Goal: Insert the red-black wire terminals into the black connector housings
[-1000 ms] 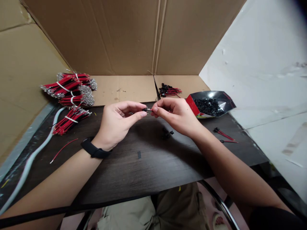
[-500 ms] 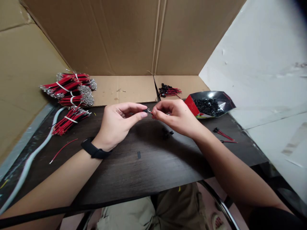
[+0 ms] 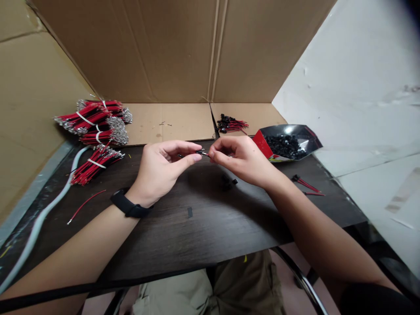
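My left hand (image 3: 166, 168) pinches a small black connector (image 3: 198, 152) between thumb and forefinger. Just to its right, my right hand (image 3: 241, 158) grips a thin wire (image 3: 205, 154) with a metal tip, which meets the connector; whether the tip is inside cannot be made out. Below my right hand, several loose black connectors (image 3: 227, 183) lie on the dark table. A carton (image 3: 262, 144) with many black connectors in it stands beside my right wrist.
Banded bundles of red and black wires (image 3: 95, 122) lie at the left, near a single red wire (image 3: 85, 204) and a pale cable (image 3: 36, 232). Connectors with wires (image 3: 231, 124) rest on cardboard (image 3: 183, 122) at the back; others (image 3: 308, 183) lie at the right.
My right hand has shifted very slightly to the right. My left hand keeps its pinch and has barely moved.
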Demonstrator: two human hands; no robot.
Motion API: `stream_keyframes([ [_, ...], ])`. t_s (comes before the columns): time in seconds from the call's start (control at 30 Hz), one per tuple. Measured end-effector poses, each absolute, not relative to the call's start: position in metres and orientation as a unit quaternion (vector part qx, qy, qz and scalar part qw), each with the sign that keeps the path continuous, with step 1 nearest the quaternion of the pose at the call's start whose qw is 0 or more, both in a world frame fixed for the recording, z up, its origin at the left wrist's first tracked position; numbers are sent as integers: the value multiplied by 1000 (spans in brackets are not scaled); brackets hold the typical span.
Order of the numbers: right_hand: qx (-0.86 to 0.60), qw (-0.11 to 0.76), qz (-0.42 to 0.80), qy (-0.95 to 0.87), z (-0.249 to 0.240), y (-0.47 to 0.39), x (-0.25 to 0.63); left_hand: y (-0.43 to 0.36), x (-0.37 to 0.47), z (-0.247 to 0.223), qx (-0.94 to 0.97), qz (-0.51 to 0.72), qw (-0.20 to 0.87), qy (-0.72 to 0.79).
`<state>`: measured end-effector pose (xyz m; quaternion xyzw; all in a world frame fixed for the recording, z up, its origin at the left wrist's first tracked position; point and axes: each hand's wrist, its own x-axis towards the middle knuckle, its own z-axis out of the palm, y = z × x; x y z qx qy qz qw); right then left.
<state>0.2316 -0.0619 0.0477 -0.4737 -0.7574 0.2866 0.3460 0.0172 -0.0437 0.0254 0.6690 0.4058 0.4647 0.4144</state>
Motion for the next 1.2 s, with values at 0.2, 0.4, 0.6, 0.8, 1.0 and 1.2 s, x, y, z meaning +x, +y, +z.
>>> stream_keyframes([
  [0.2, -473, 347, 288, -757, 47, -62, 232, -44, 17, 27, 673, 462, 415, 403],
  [0.4, -466, 350, 279, -763, 48, -63, 231, -44, 17, 25, 673, 465, 408, 405],
  [0.6, -467, 351, 263, -768, 49, -63, 232, -45, 17, 26, 682, 457, 406, 401],
  [0.8, -468, 354, 283, -759, 47, -64, 229, -47, 18, 26, 683, 458, 396, 408],
  [1.0, -470, 360, 283, -755, 44, -65, 224, -45, 17, 22, 685, 466, 387, 406],
  [1.2, -470, 366, 292, -748, 42, -65, 221, -45, 18, 20, 686, 458, 396, 404],
])
